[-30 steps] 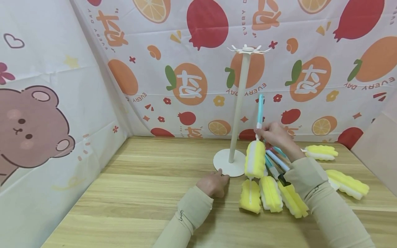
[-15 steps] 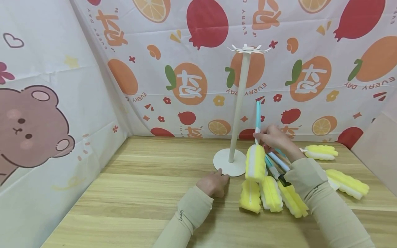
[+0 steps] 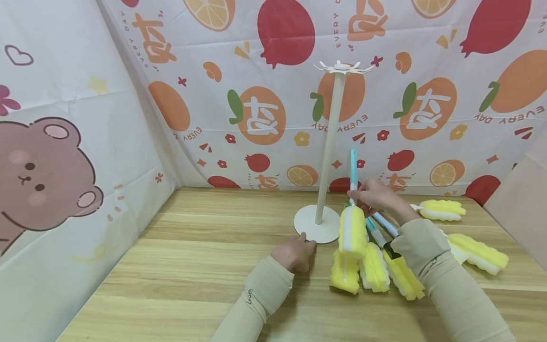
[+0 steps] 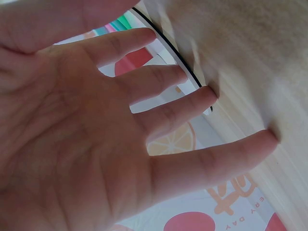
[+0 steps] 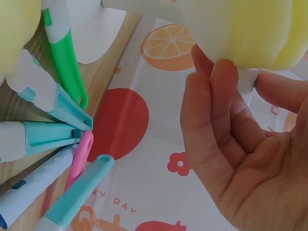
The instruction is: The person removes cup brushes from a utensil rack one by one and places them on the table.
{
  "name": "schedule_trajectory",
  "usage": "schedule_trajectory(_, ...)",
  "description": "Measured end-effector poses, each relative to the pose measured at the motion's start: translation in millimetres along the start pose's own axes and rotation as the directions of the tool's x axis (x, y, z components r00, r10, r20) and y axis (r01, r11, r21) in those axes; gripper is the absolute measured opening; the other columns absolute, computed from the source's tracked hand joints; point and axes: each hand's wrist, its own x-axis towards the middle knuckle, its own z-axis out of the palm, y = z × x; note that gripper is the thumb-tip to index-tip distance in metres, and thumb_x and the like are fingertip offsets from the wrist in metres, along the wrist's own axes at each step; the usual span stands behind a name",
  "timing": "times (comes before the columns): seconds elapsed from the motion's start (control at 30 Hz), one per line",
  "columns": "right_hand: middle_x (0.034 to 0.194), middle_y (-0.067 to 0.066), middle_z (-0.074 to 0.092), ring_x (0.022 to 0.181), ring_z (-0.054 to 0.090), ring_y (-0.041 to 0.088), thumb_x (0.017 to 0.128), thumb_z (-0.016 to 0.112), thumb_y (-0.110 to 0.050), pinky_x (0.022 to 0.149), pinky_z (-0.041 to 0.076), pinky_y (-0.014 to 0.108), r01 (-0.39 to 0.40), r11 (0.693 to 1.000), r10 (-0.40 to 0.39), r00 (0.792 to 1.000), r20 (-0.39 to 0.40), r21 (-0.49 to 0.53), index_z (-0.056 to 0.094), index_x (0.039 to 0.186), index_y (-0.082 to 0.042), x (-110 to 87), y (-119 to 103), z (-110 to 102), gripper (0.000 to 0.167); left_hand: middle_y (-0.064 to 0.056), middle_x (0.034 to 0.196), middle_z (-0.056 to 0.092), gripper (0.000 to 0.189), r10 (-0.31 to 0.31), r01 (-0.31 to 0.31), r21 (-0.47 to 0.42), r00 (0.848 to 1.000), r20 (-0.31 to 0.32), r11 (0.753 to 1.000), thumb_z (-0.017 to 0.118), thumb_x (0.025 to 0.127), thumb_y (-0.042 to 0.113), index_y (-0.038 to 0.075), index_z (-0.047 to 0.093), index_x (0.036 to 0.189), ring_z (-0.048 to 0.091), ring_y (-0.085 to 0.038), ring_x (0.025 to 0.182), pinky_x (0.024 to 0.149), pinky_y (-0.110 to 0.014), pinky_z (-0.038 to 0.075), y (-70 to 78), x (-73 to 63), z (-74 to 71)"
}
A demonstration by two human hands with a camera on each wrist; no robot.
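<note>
A sponge bottle brush point(image 3: 353, 232) hangs upright, yellow-and-white head down and turquoise handle up. My right hand point(image 3: 376, 197) pinches its pale neck between thumb and fingers, just right of a white stand point(image 3: 331, 142). Small hooks ring the top of that stand. With its fingers extended, my left hand point(image 4: 96, 125) touches the edge of the round base point(image 3: 312, 221) and the tabletop. Below the held brush lie more sponge brushes point(image 3: 374, 268), partly covered by it and by my right arm. Their handles, including a green handle point(image 5: 68, 67) and a pink handle point(image 5: 79, 159), fan out in the right wrist view.
Two further brushes lie to the right, one yellow brush point(image 3: 442, 210) near the back and another brush point(image 3: 483, 255) closer to me. A fruit-print cloth point(image 3: 265, 161) backs the wooden table point(image 3: 192, 266). A bear-print cloth point(image 3: 47, 180) stands along the left.
My right hand has lowered the brush a little and shifted it slightly; its head now overlaps the brush below more. My left hand stays at the base.
</note>
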Motion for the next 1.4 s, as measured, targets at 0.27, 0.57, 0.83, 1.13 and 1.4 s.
schedule_trajectory(0.27, 0.072, 0.008, 0.063, 0.056, 0.059, 0.015, 0.104, 0.057, -0.021, 0.063, 0.061, 0.033, -0.028, 1.0, 0.028, 0.999, 0.018, -0.007, 0.063, 0.086, 0.004, 2.9, 6, 4, 0.031, -0.016, 0.154, 0.045, 0.054, 0.004, -0.004, 0.007, 1.0, -0.003, 1.0, 0.07, 0.085, 0.007, 0.014, 0.058, 0.137, 0.053, -0.033, 0.128, 0.099, -0.04, 0.05, -0.2, 0.2, 0.8)
schedule_trajectory(0.57, 0.068, 0.008, 0.063, 0.053, 0.061, 0.014, 0.104, 0.055, -0.019, 0.064, 0.062, 0.036, -0.047, 0.999, 0.047, 0.997, 0.061, 0.005, 0.062, 0.08, 0.003, 4.8, 11, 8, 0.033, -0.016, 0.154, 0.045, 0.053, 0.006, -0.006, 0.0, 1.0, -0.008, 1.0, 0.07, 0.085, 0.007, 0.013, 0.059, 0.136, 0.054, -0.034, 0.127, 0.098, -0.04, 0.051, -0.5, 0.0, 0.6)
schedule_trajectory(0.83, 0.063, 0.006, 0.059, 0.049, 0.06, 0.013, 0.104, 0.054, -0.017, 0.062, 0.061, 0.038, -0.007, 1.0, 0.008, 0.996, 0.094, -0.018, 0.057, 0.072, -0.002, 4.1, 16, 10, 0.036, -0.016, 0.154, 0.044, 0.053, 0.005, -0.005, 0.006, 1.0, -0.003, 1.0, 0.07, 0.085, 0.007, 0.014, 0.058, 0.137, 0.053, -0.034, 0.128, 0.099, -0.04, 0.051, -0.4, 0.5, 0.5)
schedule_trajectory(1.13, 0.066, 0.007, 0.062, 0.052, 0.062, 0.014, 0.103, 0.056, -0.018, 0.062, 0.062, 0.038, -0.032, 0.999, 0.034, 0.994, 0.102, -0.025, 0.059, 0.072, -0.001, 3.0, 18, 14, 0.035, -0.016, 0.155, 0.044, 0.053, 0.005, -0.005, 0.007, 1.0, 0.0, 1.0, 0.07, 0.086, 0.007, 0.014, 0.058, 0.137, 0.052, -0.034, 0.13, 0.101, -0.041, 0.05, -0.2, 0.4, 0.3)
schedule_trajectory(1.4, 0.069, 0.01, 0.067, 0.053, 0.065, 0.015, 0.102, 0.056, -0.018, 0.059, 0.061, 0.034, -0.044, 0.998, 0.051, 0.991, 0.125, -0.053, 0.062, 0.076, -0.001, 1.8, 18, 15, 0.032, -0.016, 0.154, 0.044, 0.054, 0.002, -0.002, -0.002, 1.0, -0.004, 1.0, 0.07, 0.085, 0.007, 0.014, 0.058, 0.137, 0.052, -0.034, 0.131, 0.101, -0.042, 0.049, 0.0, -0.1, 0.1)
